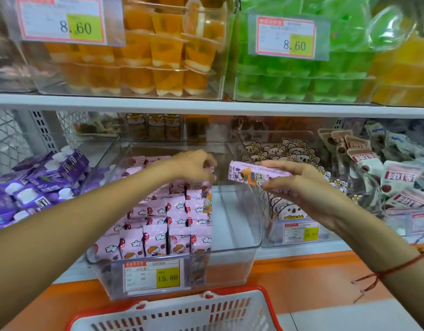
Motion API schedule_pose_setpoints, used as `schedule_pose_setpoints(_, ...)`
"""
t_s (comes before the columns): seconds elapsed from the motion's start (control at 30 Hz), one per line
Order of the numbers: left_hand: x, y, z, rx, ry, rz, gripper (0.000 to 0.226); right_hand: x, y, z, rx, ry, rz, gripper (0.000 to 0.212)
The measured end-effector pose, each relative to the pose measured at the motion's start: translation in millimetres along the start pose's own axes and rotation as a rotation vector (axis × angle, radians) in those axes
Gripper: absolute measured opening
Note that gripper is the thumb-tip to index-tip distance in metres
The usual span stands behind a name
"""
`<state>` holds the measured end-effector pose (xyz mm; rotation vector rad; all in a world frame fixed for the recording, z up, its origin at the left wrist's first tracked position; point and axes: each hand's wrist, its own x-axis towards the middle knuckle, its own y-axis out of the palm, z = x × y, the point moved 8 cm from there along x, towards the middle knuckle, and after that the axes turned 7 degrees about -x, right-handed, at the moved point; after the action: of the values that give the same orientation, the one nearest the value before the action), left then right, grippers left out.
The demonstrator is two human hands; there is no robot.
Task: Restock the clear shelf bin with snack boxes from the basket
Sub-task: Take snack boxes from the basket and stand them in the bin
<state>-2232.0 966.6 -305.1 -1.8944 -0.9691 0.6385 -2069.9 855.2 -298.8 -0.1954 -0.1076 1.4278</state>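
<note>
The right hand (pixel 299 185) pinches a flat pink snack box (pixel 256 176) above the clear plastic shelf bin (pixel 237 225), over its bare right side. At ten o'clock from it, the left hand (pixel 194 164) reaches over the stacked pink boxes (pixel 172 216), fingers curled; whether they grasp anything, I cannot tell. The red-rimmed white basket (pixel 172 311) sits at six o'clock

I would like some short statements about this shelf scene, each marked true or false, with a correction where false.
1. The right hand holds a pink snack box. True.
2. The clear bin is completely full. False: its right side is bare.
3. The left hand reaches over the pink boxes in the bin. True.
4. The bin's price tag reads 8.60. False: it reads 15.80.
5. The basket has a blue rim. False: the rim is red.
</note>
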Motion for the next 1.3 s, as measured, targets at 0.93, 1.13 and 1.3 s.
schedule_pose_setpoints(0.93,-8.2,16.1,4.2,0.205,0.021,-0.055,0.039,-8.7,35.6,-13.6,-0.804,-0.393,-0.059,0.056)
schedule_pose_setpoints(1.13,-17.2,4.9,6.1,0.148,0.074,-0.247,0.033,-9.8,34.3,-18.2,-0.782,-0.382,-0.081,0.056)
schedule_pose_setpoints(1.3,-16.1,14.0,14.0,0.057,0.013,-0.163,0.049,-12.3,37.1,-11.3,-0.815,-0.37,-0.068,0.052)
